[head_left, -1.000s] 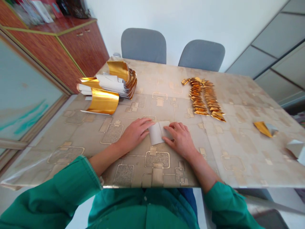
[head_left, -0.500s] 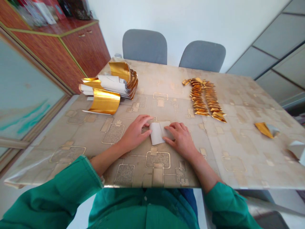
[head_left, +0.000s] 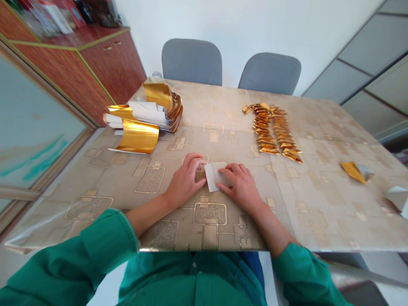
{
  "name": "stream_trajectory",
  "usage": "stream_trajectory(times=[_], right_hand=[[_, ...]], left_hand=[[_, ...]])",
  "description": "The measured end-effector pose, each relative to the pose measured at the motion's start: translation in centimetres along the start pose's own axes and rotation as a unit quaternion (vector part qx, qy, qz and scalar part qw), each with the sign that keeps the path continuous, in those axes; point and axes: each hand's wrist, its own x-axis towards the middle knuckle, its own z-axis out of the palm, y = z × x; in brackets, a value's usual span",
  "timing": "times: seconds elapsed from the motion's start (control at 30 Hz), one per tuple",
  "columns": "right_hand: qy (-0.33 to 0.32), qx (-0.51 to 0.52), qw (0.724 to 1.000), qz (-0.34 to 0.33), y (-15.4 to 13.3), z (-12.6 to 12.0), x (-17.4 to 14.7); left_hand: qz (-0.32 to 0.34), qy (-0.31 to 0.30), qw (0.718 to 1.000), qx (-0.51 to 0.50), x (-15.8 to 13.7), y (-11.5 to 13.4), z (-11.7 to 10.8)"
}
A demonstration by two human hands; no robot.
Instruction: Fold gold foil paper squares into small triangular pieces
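A small folded piece of paper (head_left: 211, 177), white side up, lies on the table in front of me. My right hand (head_left: 240, 183) is on its right part, thumb and fingers bent onto it. At the paper's left edge is my left hand (head_left: 188, 178), its thumb and forefinger curved and apart, with tablecloth showing between them. The left fingertips are close to that edge; whether they touch it I cannot tell. The paper's right end is partly hidden under my right fingers.
Curved gold-and-white paper sheets (head_left: 140, 135) are stacked at the back left. Two rows of folded gold pieces (head_left: 266, 134) stand at the back right. A loose gold piece (head_left: 353, 171) and a white piece (head_left: 398, 197) lie far right. Grey chairs (head_left: 191, 61) stand behind the patterned tablecloth (head_left: 318, 170).
The left edge of the paper has shifted slightly right, and its visible white face is narrower. My left hand has moved slightly right with it; the right hand stays nearly in place.
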Motion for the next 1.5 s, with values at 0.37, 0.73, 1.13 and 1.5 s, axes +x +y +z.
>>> stream_trajectory(times=[0.37,0.73,1.13,1.5], right_hand=[[0.0,0.001,1.0,0.005,0.1,0.0,0.0],[-0.006,-0.006,1.0,0.009,0.0,-0.2,0.0],[-0.008,0.019,1.0,0.011,0.1,-0.2,0.0],[-0.007,0.066,0.998,0.005,0.7,-0.2,-0.1]], left_hand=[[0.196,-0.063,0.952,0.225,-0.4,0.1,0.4],[0.211,-0.1,0.941,0.245,-0.9,0.0,0.5],[0.172,-0.164,0.937,0.255,-1.4,-0.4,0.5],[0.167,-0.237,0.923,0.254,-1.7,-0.4,-0.7]])
